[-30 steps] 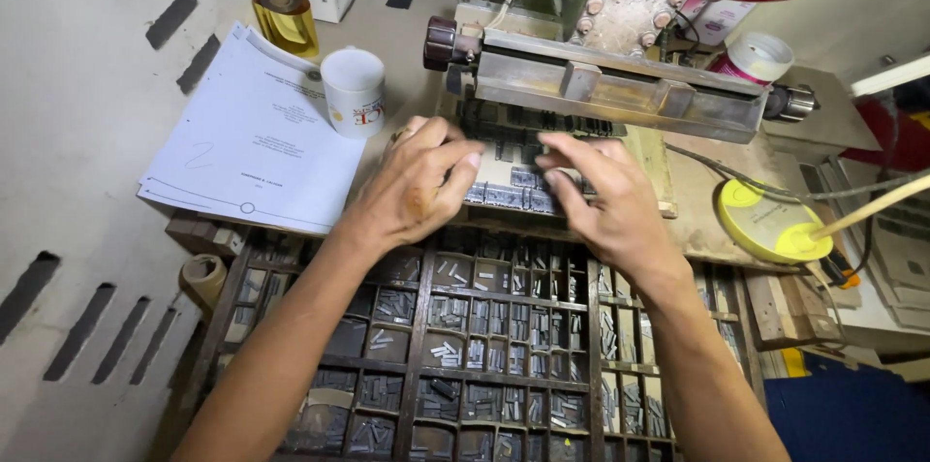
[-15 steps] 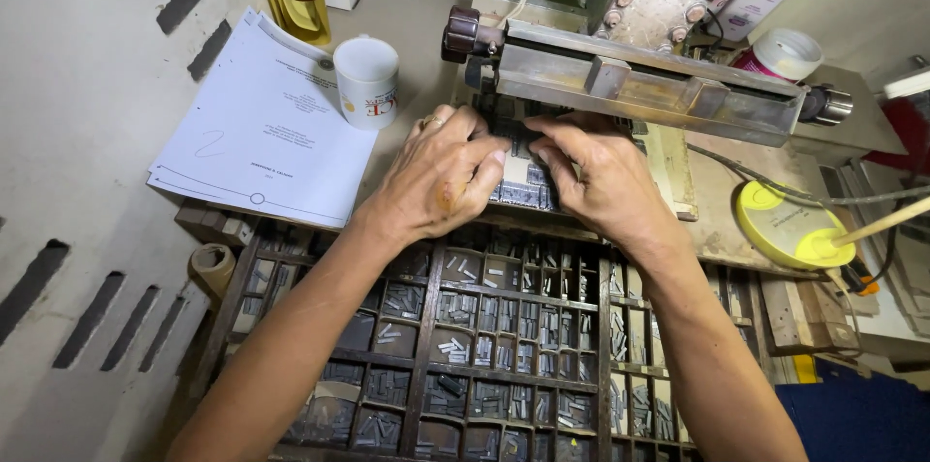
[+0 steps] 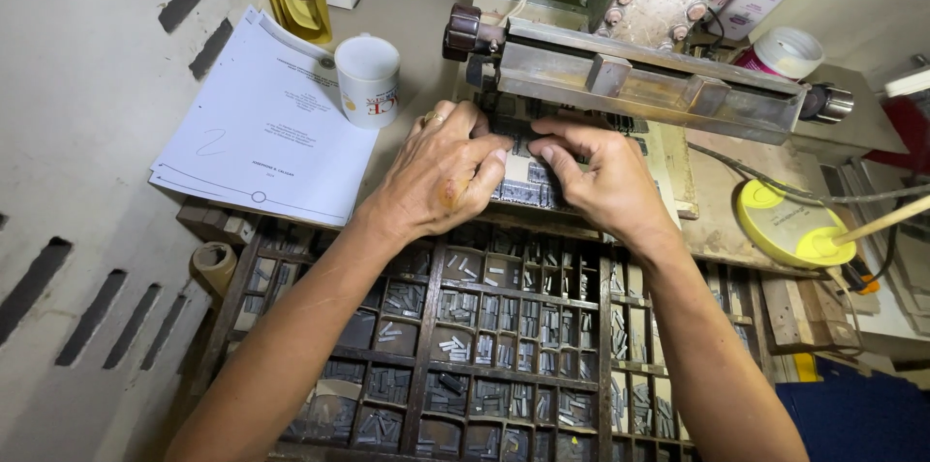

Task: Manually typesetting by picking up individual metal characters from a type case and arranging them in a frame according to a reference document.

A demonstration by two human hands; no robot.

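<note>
Head view: both hands meet over a row of small grey metal type blocks [image 3: 528, 193] sitting just under the long metal bar of the stamping press [image 3: 639, 84] near the bench's back edge. Left hand [image 3: 441, 171] is curled, fingers pressing on the blocks; right hand [image 3: 601, 176] pinches at the row, probably squaring the line up. The dark wooden compartment tray of metal type [image 3: 484, 346] sits along the front edge, handy. Tight spot: white printed mug [image 3: 368, 79] and stapled white paper booklet [image 3: 262, 123] crowd the left.
</note>
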